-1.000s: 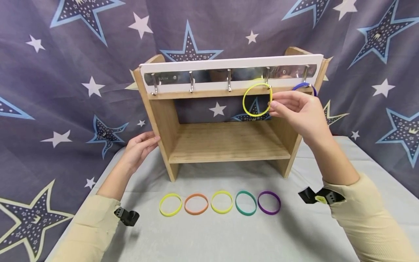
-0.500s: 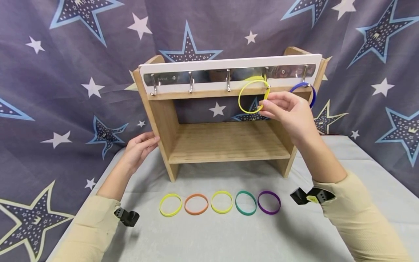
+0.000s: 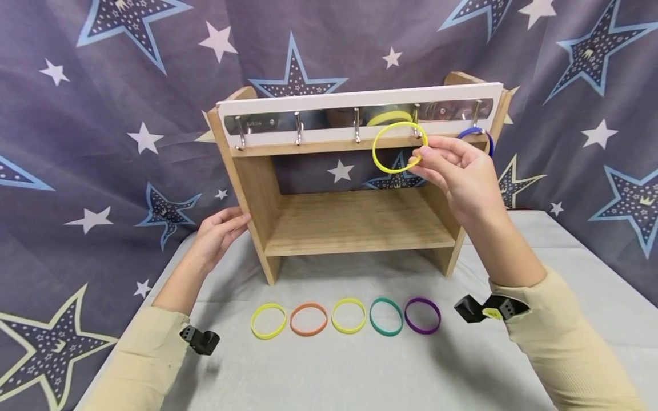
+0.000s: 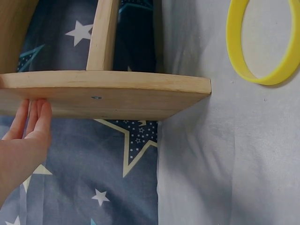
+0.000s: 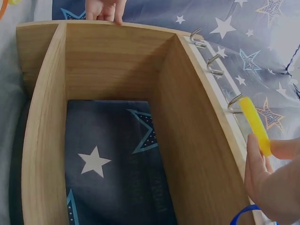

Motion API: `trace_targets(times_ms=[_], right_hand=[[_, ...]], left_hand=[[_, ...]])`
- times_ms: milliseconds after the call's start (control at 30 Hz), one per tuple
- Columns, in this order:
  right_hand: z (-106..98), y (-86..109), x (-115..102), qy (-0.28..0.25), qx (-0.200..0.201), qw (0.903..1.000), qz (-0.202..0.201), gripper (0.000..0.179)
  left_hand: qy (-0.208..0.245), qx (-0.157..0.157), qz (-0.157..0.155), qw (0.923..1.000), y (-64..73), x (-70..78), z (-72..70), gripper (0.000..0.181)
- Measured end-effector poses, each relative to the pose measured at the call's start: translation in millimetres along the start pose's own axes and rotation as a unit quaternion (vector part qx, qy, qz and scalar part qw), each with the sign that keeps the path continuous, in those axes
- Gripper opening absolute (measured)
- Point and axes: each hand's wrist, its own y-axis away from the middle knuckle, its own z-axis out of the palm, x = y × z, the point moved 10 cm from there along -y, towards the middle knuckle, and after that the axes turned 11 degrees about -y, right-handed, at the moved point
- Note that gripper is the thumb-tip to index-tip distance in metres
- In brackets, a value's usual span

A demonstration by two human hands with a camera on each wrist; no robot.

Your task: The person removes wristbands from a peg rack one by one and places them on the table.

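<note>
My right hand (image 3: 470,177) pinches a yellow silicone wristband (image 3: 374,149) by its right edge. The band is upright, in front of the fourth hook (image 3: 416,114) from the left on the metal hook strip. I cannot tell whether it touches the hook. The right wrist view shows the band (image 5: 255,126) edge-on between thumb and fingers. A blue wristband (image 3: 492,145) hangs from the rightmost hook, partly behind my right hand. The fingertips of my left hand (image 3: 218,240) rest against the left side panel of the wooden shelf (image 3: 257,194), fingers nearly straight.
On the grey cloth lies a row of wristbands: yellow (image 3: 253,326), orange (image 3: 308,334), another yellow (image 3: 348,331), green (image 3: 387,334) and purple (image 3: 422,332). A white board (image 3: 308,105) backs the hooks. A star-patterned curtain (image 3: 103,171) hangs behind.
My right hand has shifted left, then slightly up, with the yellow wristband. The band's reflection now shows more clearly in the metal strip. My left hand has stayed at the side panel.
</note>
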Motion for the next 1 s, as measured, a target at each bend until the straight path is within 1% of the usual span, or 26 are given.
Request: trace_targets(times_ms=[133, 333, 400, 500, 733, 867, 1000], right_hand=[[0, 5.3, -2, 0.002, -0.002, 1.0000, 0.000, 0.014], [-5, 12.3, 1, 0.008, -0.004, 0.9997, 0.022, 0.014], [-7, 14.3, 4, 0.013, -0.006, 0.9995, 0.028, 0.013], [-11, 17.1, 8, 0.018, -0.008, 0.9992, 0.034, 0.012], [-25, 25.0, 20, 0.046, 0.004, 0.9970, 0.063, 0.011], [-33, 28.1, 27, 0.049, 0.008, 0.9956, 0.079, 0.009], [-39, 29.9, 31, 0.044, 0.009, 0.9952, 0.087, 0.009]], left_hand=[[-0.002, 0.001, -0.002, 1.0000, -0.8, -1.3, -0.1, 0.018], [-0.001, 0.004, -0.011, 0.9999, -1.4, -6.4, -1.2, 0.019], [0.000, 0.003, -0.012, 0.9999, -0.9, -7.0, -1.2, 0.017], [0.009, 0.002, -0.009, 0.9999, 0.2, -5.8, -0.2, 0.012], [0.017, 0.003, -0.001, 0.9999, 1.1, -2.4, 1.1, 0.015], [0.014, 0.004, -0.001, 0.9999, 0.7, -1.6, 1.0, 0.014], [0.016, 0.004, 0.001, 0.9999, 0.0, -0.9, 0.7, 0.013]])
